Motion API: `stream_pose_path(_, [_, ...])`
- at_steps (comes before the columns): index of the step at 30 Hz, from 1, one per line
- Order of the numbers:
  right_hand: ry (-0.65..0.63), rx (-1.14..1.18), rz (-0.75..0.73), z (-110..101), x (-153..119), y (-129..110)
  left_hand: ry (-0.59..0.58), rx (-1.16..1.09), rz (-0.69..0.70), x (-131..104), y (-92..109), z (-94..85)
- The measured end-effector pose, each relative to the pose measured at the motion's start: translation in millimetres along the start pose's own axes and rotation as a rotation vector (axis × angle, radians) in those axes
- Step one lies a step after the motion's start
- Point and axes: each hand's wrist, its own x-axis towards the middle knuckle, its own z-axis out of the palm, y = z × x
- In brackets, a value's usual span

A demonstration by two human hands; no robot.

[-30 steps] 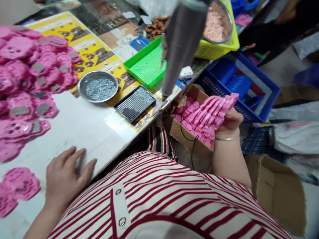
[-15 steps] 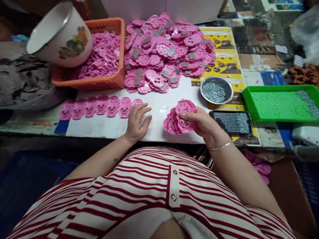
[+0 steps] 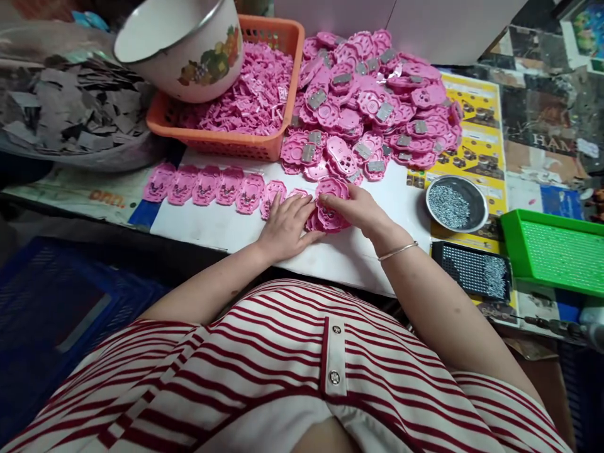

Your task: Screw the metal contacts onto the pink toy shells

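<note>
Several pink plastic pieces (image 3: 206,185) lie side by side in a row on the white sheet (image 3: 212,225). At the row's right end my left hand (image 3: 287,228) lies palm down with its fingers spread, over a pink piece that it partly covers. My right hand (image 3: 361,211) grips a small stack of pink pieces (image 3: 331,204), thumb on top, just right of my left fingertips. Behind the hands is a large heap of pink parts (image 3: 349,119), many with grey metal plates.
An orange basket (image 3: 226,146) of small pink parts holds a tilted enamel pot (image 3: 189,63). A bag of grey scraps (image 3: 75,110) is at left. Rightward are a metal bowl (image 3: 481,217) of screws, a black tray (image 3: 460,267) and a green tray (image 3: 557,277).
The view has shifted, so the table items appear farther right. My left hand has come down flat at the row's right end. My right hand has brought its stack beside it.
</note>
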Motion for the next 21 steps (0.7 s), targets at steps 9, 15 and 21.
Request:
stream_pose_path(9, [0.232, -0.043, -0.028, -25, -18, 30, -0.09, 0.006, 0.041, 12, 26, -6.0])
stream_pose_path(15, [0.45, -0.214, -0.014, -55, -36, 50, -0.189, 0.049, 0.114, 19, 41, 3.7])
stream_pose_path(21, [0.594, -0.436, 0.001, -80, -54, 64, -0.233, 0.129, 0.125, 24, 52, 8.9])
